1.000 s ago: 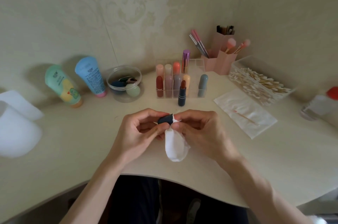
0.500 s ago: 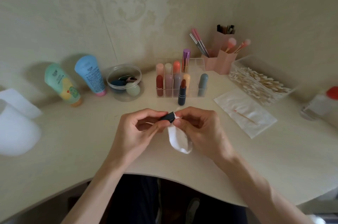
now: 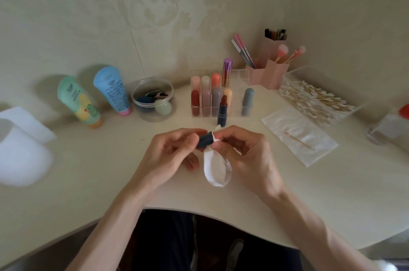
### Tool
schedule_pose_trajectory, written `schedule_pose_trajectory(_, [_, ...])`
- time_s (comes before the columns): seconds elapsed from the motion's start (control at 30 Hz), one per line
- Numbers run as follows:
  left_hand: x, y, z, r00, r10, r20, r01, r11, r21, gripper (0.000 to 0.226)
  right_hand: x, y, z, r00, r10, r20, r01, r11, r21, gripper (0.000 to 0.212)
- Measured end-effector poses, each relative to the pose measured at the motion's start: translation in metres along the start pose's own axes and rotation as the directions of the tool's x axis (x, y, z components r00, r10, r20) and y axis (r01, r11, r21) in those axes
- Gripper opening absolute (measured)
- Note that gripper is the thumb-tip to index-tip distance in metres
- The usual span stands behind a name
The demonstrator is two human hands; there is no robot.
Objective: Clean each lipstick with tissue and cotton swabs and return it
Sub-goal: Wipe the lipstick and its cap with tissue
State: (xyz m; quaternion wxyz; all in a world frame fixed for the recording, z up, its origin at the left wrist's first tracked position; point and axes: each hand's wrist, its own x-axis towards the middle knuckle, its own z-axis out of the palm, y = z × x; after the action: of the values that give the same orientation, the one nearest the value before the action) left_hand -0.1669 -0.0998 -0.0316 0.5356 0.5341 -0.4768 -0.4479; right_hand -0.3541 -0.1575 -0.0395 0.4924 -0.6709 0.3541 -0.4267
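Head view: left hand (image 3: 174,151) grip pinches dark lipstick cap (image 3: 204,140); right hand (image 3: 243,153) grip pinches tissue (image 3: 217,169) onto cap end, above bench (image 3: 99,171). Upright uncapped lipstick (image 3: 222,113) just before clear organizer (image 3: 242,78) of lipsticks; cotton swabs (image 3: 314,98) fill clear box (image 3: 294,73).

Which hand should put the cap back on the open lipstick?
Probably left. The left hand grips the dark cap; the right hand pinches the tissue. The lipstick stands just beyond both.

Blue tube (image 3: 111,90), sponge jar (image 3: 150,117), brush holder (image 3: 276,73)
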Motion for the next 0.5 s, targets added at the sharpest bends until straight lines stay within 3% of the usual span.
schedule_pose_trajectory(0.1, [-0.0016,-0.0036,-0.0006,0.999,0.035,-0.041,-0.034,0.999,0.024,0.020,-0.0012,-0.0012,0.0010,1.000,0.013,0.000,-0.013,1.000,0.004,0.023])
schedule_pose_trajectory(0.27, [-0.0048,-0.0044,0.0033,0.988,0.111,-0.112,-0.106,0.993,0.047,0.024,0.0001,0.0007,0.0009,0.995,0.092,0.039,-0.095,0.993,0.076,0.007])
schedule_pose_trajectory(0.37, [-0.0057,-0.0010,0.0048,0.983,0.137,-0.124,-0.131,0.990,0.058,0.028,-0.0009,-0.0013,0.0005,0.997,0.071,0.031,-0.073,0.994,0.075,0.015])
schedule_pose_trajectory(0.5, [-0.0027,0.0023,0.0006,0.999,-0.004,-0.039,0.003,1.000,-0.024,0.033,-0.0022,-0.0026,-0.0014,1.000,-0.014,0.005,0.014,0.999,0.035,0.023])
